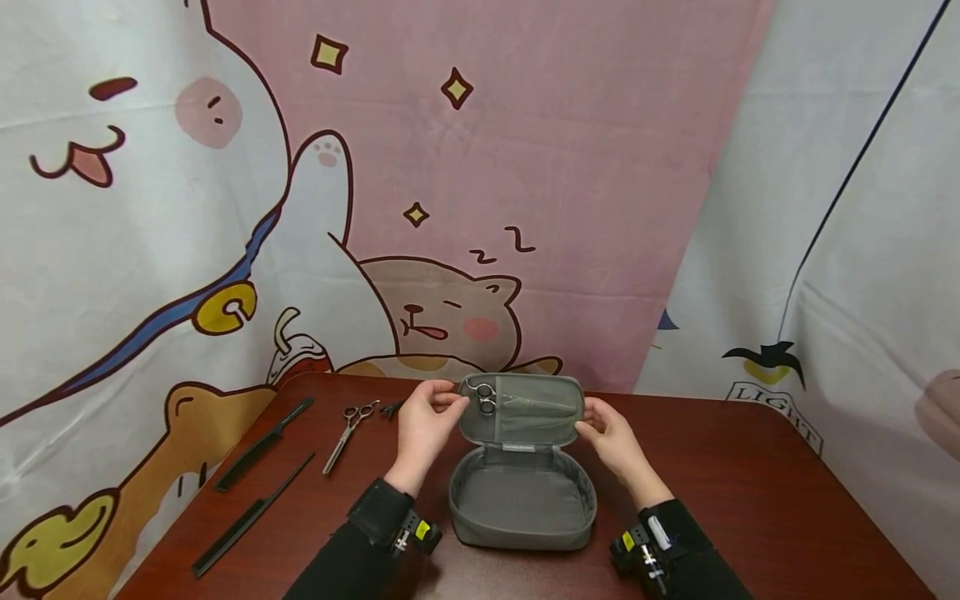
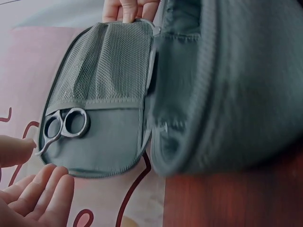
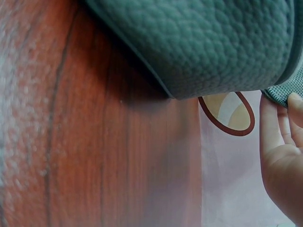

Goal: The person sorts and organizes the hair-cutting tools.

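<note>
A grey zip case (image 1: 522, 537) stands on the table with its lid (image 1: 536, 385) raised. Scissors (image 1: 486, 398) sit in the lid's mesh pocket (image 2: 99, 71), finger rings sticking out and blades hidden by the mesh. My left hand (image 1: 427, 425) is at the lid's left edge beside those rings; in the left wrist view its thumb and fingers stand apart with nothing pinched between them. At the opposite edge, my right hand (image 1: 611, 437) pinches the lid between thumb and fingers. The case's lower tray looks bare inside.
Left of the case lie thinning scissors (image 1: 348, 433), a small dark clip-like item (image 1: 390, 409) partly behind my left hand, a comb (image 1: 262, 446) and a tail comb (image 1: 251, 517). A printed cloth (image 1: 585, 208) hangs behind the brown table (image 1: 750, 483).
</note>
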`<action>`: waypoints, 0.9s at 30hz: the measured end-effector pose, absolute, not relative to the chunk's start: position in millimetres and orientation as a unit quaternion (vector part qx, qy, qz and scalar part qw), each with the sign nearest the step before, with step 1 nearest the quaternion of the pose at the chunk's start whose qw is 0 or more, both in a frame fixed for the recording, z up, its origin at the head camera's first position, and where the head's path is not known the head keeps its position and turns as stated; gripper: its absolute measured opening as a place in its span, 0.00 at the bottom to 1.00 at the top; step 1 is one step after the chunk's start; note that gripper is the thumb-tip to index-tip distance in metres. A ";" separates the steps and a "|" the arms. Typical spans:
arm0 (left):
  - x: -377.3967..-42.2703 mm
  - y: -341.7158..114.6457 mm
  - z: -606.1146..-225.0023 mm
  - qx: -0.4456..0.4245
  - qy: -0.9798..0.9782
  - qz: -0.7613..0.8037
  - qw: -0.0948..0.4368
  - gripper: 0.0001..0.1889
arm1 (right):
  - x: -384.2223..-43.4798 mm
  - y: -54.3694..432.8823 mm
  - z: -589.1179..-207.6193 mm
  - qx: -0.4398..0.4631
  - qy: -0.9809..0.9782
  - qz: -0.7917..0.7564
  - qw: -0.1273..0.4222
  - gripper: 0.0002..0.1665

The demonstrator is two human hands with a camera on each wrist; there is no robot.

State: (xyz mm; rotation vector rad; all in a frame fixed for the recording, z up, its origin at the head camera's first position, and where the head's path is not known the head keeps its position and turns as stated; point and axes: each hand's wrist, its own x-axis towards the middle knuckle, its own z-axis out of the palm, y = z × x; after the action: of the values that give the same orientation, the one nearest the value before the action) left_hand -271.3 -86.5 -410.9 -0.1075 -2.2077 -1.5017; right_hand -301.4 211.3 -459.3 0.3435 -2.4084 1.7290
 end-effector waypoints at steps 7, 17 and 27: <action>-265.2 -107.1 -419.4 -0.057 -0.822 -0.519 0.228 0.20 | -303.8 211.9 -459.0 0.111 -0.802 0.582 0.074 0.18; -263.5 -127.7 -429.0 -0.062 -0.858 -0.445 0.249 0.26 | -303.2 211.8 -458.9 0.106 -0.796 0.592 0.068 0.18; -265.8 -146.5 -434.0 -0.048 -0.879 -0.387 0.274 0.41 | -304.2 211.0 -457.6 0.102 -0.797 0.592 0.066 0.19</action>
State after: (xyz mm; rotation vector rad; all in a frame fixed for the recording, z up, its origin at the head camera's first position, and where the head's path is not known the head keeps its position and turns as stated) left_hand -265.8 -146.5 -434.0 -0.1301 -2.3634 -1.0417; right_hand -304.2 211.0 -457.6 0.3068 -2.4040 1.7859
